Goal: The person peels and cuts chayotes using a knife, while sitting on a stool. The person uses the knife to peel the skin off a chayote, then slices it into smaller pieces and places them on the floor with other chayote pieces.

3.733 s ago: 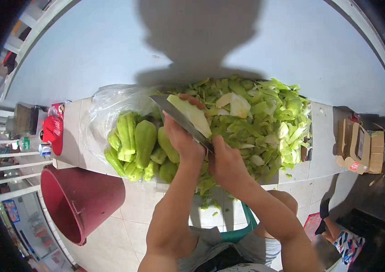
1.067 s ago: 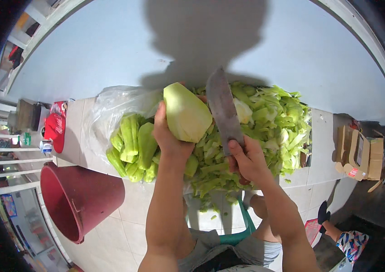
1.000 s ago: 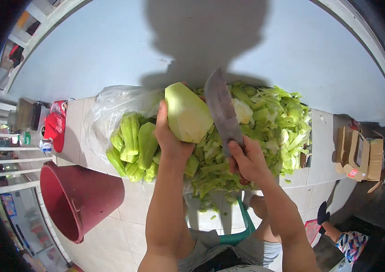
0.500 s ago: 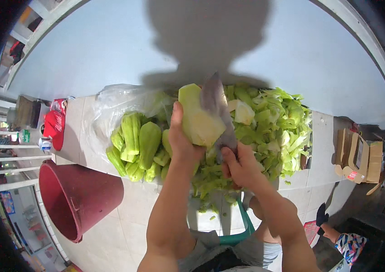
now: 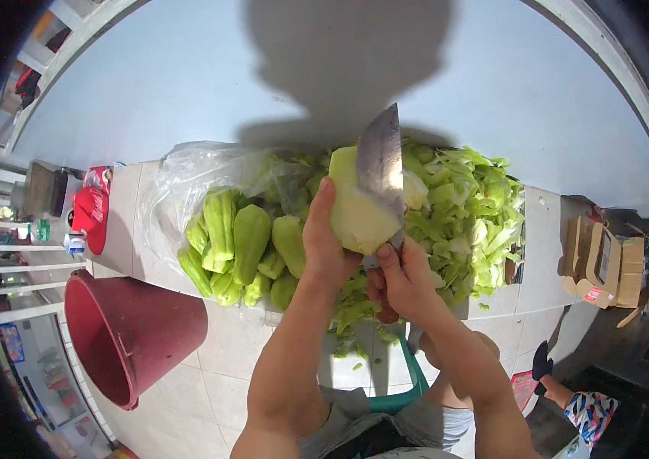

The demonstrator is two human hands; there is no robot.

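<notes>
Grasping peeled fruit [image 5: 359, 213] in the nearer left hand [image 5: 326, 249], to its one o'clock, aligned lengthwise eleven-to-five, at eleven o'clock from the right hand [image 5: 410, 281], clenched around a knife [image 5: 382, 163].

A dark red bucket [image 5: 164, 317] is resting on the tiled floor [image 5: 179, 386], a red item [image 5: 90, 214] is showing just beyond it, an opened cardboard box [image 5: 598, 271] is lying at right, another person's dark-covered foot [image 5: 543, 361] is appearing nearby, and a shadow [image 5: 347, 61] is falling across the pale wall [image 5: 148, 84].
</notes>
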